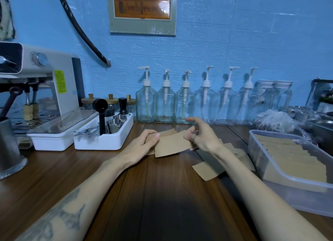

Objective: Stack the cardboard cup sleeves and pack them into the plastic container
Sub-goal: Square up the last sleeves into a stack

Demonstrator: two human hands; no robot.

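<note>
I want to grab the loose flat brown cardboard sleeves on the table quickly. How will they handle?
The loose brown cardboard sleeves look thin and flat, so probably light, bendy, and hard to lift off the wooden table; sliding them seems easier.

There is just one view. The camera sits on the person's head and looks forward and down. It is close to the wooden table (162, 195), with both bare arms reaching out below it. Farther off, it faces the blue wall (216, 48). The wide lens bends the edges.
</note>
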